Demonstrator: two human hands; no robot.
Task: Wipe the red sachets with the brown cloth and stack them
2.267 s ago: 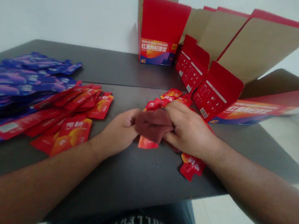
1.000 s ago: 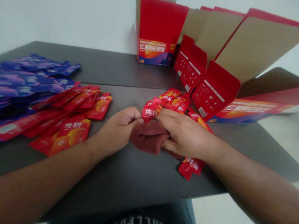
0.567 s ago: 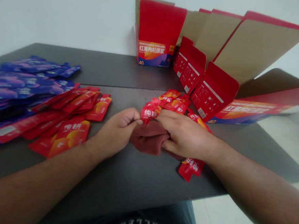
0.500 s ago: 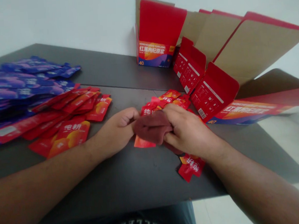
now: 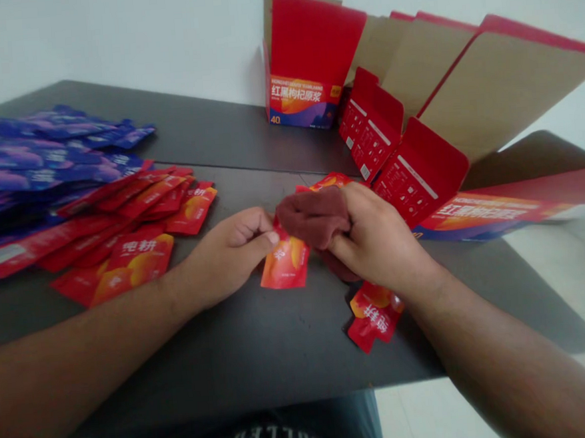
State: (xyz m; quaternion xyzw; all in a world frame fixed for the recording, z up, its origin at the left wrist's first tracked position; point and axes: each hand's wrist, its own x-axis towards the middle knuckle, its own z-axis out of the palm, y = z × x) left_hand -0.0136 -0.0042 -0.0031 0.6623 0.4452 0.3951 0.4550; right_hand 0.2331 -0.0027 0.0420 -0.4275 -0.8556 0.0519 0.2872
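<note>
My left hand (image 5: 239, 253) pinches the left edge of a red and orange pouch (image 5: 288, 266) over the middle of the dark table. Bunched in my right hand (image 5: 376, 230) is a brown cloth (image 5: 315, 216), which covers the pouch's upper part. More red pouches (image 5: 332, 179) lie just behind the cloth, partly hidden by it and my right hand. Beneath my right wrist, another red pouch (image 5: 374, 317) rests on the table.
On the left lie a heap of blue pouches (image 5: 42, 150) and a pile of red pouches (image 5: 139, 256). An open carton (image 5: 304, 101) stands at the back; further open cartons (image 5: 487, 215) line the right. The dark table (image 5: 262, 361) ends close to my lap.
The cloth in my right hand has moved up and slightly right, uncovering the lower part of the pouch. My left hand has stayed at the pouch's edge.
</note>
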